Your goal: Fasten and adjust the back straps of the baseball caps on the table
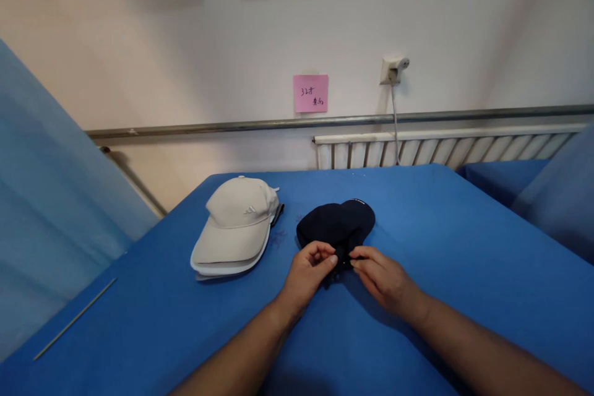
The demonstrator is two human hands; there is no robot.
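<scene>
- While both hands work at its near edge, the dark cap (331, 223) lies on the blue tabletop, right of the pale caps and apart from them; its shape is so dark that the folds are hard to read.
- The left hand (306, 271) is drawn narrow, thumb and finger pinching the near edge of the dark cap.
- The right hand (384, 277) is narrow too, its fingertips closed on the same dark edge, just across from the left; whether they grip a strap or the cloth I cannot tell.
- With the fingertips so near each other and the part so small and black, a pinch could slip, or an end could twist unnoticed.
- If the two hands pull unevenly, the dark cap could swivel or crumple, since I see nothing but the hands steadying it.
- To the left stands a pale cap (239, 204) with a small logo, stacked over at least one more white brim (232, 270); a knock from the left forearm could tip or shift the stack.
- A thin stick (74, 320) lies farther left, near the edge of the tabletop (162, 334), where a sweeping sleeve or curtain (55, 192) could roll it off.
- Behind, a pink note (310, 94) sticks to the wall, with a plugged-in cord (395, 117) hanging well beyond reach of the work.
</scene>
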